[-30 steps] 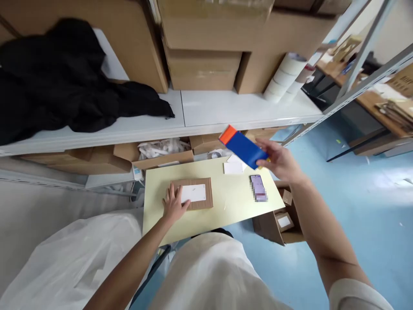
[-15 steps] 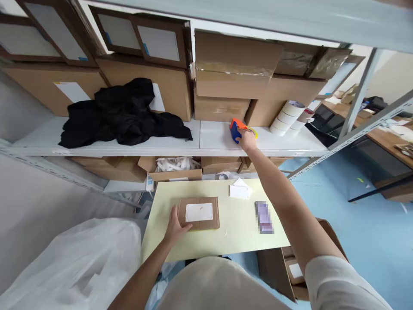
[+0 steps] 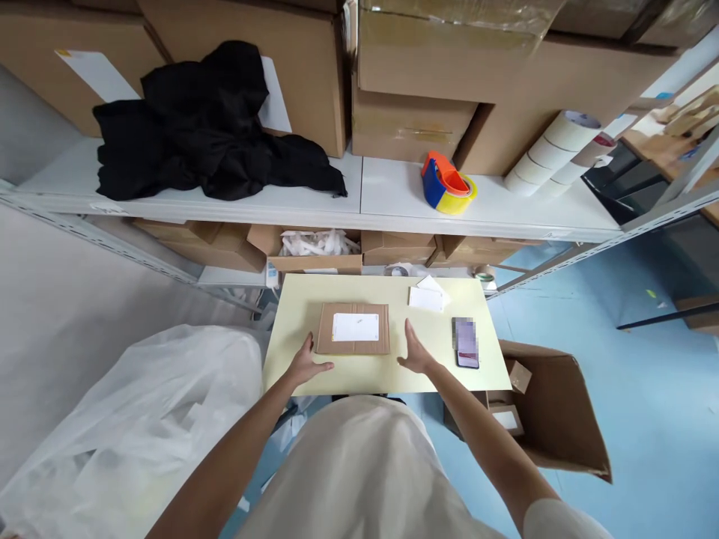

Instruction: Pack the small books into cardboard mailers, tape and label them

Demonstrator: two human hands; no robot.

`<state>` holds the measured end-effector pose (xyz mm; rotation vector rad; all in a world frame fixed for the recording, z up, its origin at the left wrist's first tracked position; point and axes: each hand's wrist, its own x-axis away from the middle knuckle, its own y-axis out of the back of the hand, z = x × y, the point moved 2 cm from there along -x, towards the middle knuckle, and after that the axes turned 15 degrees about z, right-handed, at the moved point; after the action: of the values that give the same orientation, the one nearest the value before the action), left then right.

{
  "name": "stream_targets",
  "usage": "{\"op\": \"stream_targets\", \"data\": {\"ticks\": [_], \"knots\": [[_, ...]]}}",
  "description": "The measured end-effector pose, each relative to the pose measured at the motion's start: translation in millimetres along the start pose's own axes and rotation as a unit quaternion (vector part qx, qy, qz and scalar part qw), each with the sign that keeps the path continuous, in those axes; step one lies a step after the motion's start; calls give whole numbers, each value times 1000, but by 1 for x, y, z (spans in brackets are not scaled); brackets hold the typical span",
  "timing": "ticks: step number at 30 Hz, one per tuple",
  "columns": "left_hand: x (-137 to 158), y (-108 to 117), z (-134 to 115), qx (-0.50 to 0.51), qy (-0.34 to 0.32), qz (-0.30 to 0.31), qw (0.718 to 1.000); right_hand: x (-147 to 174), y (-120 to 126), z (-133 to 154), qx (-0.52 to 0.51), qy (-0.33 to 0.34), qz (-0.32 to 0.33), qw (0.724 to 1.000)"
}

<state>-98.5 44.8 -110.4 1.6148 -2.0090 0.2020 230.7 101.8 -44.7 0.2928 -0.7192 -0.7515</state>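
A small cardboard box with a white label on top lies flat on the pale yellow table. At the box's near left corner is my left hand, thumb and fingers apart; whether it touches the cardboard I cannot tell. My right hand is a little to the right of the box, apart from it, with its fingers spread and nothing in them. On the shelf behind stands an orange and blue tape dispenser with a yellow roll, out of both hands.
White cards and a phone lie on the table's right side. Tape rolls, black cloth and large cartons occupy the shelf. An open carton stands at right, a white plastic bag at left.
My right hand has let go of the tape dispenser on the shelf and come down beside the box. My left hand stays by the box's left side. The view has tilted downward.
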Motion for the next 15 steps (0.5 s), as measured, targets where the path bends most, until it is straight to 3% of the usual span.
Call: {"op": "stream_targets", "data": {"ticks": [2, 5, 9, 13, 15], "knots": [[-1, -2, -5, 0, -22, 8, 1000, -13, -32, -10, -51, -7, 47, 998], [-4, -9, -14, 2, -27, 4, 1000, -31, -49, -4, -109, 11, 37, 993], [1, -10, -23, -7, -28, 7, 1000, -33, -44, 4, -179, 27, 17, 983], [17, -3, -35, 1, -56, 4, 998, -9, -31, 10, -243, 25, 47, 969], [25, -2, -43, 15, -70, -11, 997, 4, -24, 17, -245, 26, 20, 969]]}}
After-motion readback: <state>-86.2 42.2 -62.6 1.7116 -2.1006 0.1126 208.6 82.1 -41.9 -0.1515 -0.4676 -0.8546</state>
